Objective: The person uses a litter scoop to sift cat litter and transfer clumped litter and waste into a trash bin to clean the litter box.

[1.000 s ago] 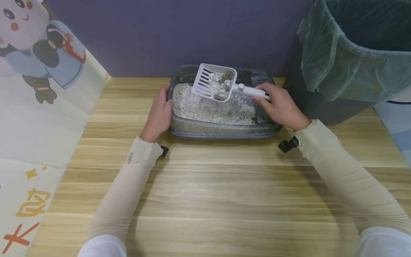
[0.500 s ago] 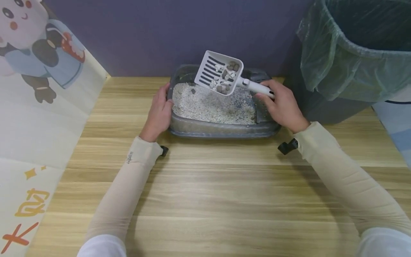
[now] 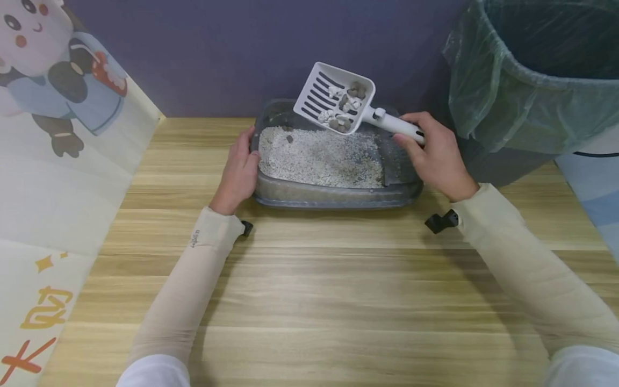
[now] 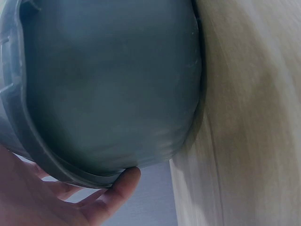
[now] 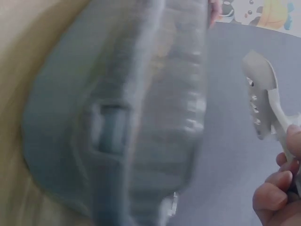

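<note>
A grey litter box with pale granular litter stands on the wooden table against the dark wall. At its left end my left hand grips the rim, the thumb against the outer wall in the left wrist view. My right hand holds a white slotted litter scoop by its handle, raised above the back of the box. Grey-brown clumps and some white litter lie in the scoop's pan. A small dark clump sits on the litter at the box's left.
Right of the box stands a dark trash bin lined with a translucent green bag folded over its rim. A purple-grey wall rises directly behind. On the left is a panel with cartoon pictures.
My right hand has lifted the scoop up and to the right. Loose litter has dropped through its slots, leaving mostly clumps. The left hand has stayed on the rim.
</note>
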### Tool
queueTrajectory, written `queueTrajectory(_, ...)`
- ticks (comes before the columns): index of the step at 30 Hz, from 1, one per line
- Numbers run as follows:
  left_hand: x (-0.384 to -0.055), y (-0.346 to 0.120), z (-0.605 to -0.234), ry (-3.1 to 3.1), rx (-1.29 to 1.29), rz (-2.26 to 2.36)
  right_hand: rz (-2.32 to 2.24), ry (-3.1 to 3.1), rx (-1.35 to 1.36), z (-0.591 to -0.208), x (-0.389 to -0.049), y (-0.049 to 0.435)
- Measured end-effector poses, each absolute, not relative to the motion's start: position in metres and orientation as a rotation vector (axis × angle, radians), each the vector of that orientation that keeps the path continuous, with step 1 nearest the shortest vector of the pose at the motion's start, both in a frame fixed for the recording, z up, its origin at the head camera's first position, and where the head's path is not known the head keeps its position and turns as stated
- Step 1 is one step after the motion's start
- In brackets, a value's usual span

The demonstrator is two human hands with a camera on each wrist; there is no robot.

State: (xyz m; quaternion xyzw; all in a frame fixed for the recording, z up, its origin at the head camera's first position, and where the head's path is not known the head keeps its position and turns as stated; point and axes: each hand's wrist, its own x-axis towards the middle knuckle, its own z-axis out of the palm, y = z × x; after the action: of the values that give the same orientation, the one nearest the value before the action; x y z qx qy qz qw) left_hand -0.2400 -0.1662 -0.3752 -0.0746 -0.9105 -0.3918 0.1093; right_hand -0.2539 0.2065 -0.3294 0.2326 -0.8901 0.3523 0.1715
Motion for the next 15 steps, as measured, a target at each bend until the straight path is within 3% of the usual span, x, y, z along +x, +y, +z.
queueTrajectory(15, -0.240, -0.164, -0.376, -2.668, -0.229, -1.160, 0.617, -2.331, 0.551, -0.234, -0.228, 0.264)
